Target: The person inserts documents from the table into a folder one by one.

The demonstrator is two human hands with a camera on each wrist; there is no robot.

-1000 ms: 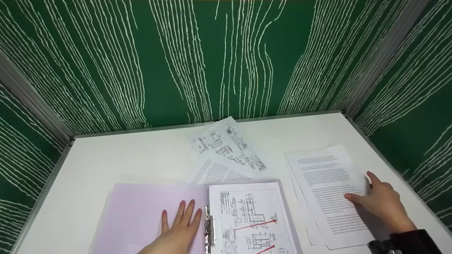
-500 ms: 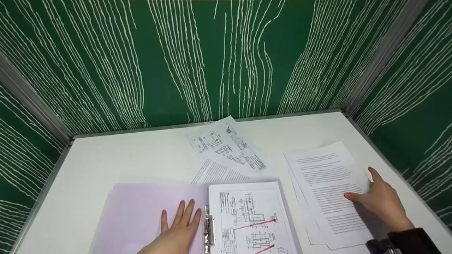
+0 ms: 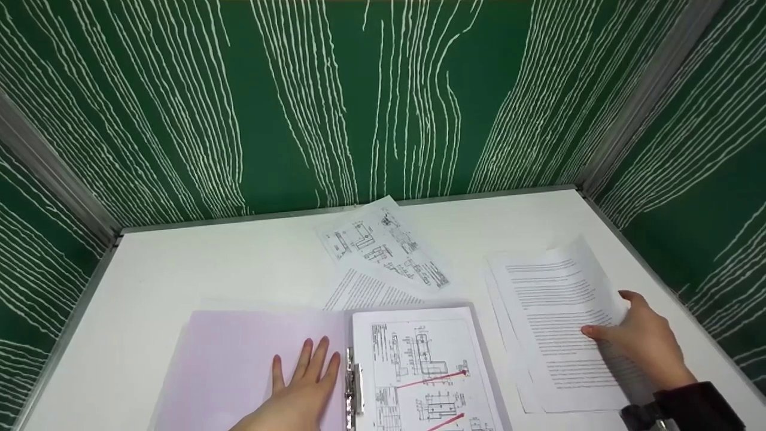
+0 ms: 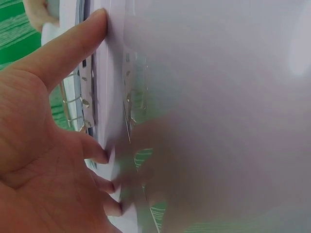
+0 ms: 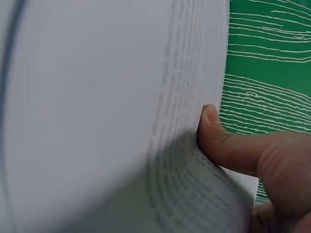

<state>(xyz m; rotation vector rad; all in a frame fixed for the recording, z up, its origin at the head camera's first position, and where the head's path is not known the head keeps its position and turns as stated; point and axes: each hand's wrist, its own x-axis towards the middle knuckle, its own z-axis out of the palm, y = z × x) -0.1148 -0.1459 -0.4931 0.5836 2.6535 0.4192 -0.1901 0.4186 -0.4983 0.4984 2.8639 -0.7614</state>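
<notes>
One strip of desk (image 3: pixel 625 272), I see, parts its three-o'clock edge from the right hand (image 3: pixel 643 338), pinching a bowed, text-covered sheet (image 3: pixel 559 323) three o'clock of the lilac folder (image 3: pixel 221 359), where the left hand (image 3: pixel 293 398) lies, fingers spread.

We have the folder (image 3: pixel 239 347), lilac, lying open, metal clip (image 3: pixel 358 389) along the spine, drawing (image 3: pixel 440 353) in its right half marked with red lines. To its right, we log the sheet (image 3: pixel 556 299): white, text-printed, bowed, far right corner curled up, overlapping other papers (image 3: pixel 529 398).
</notes>
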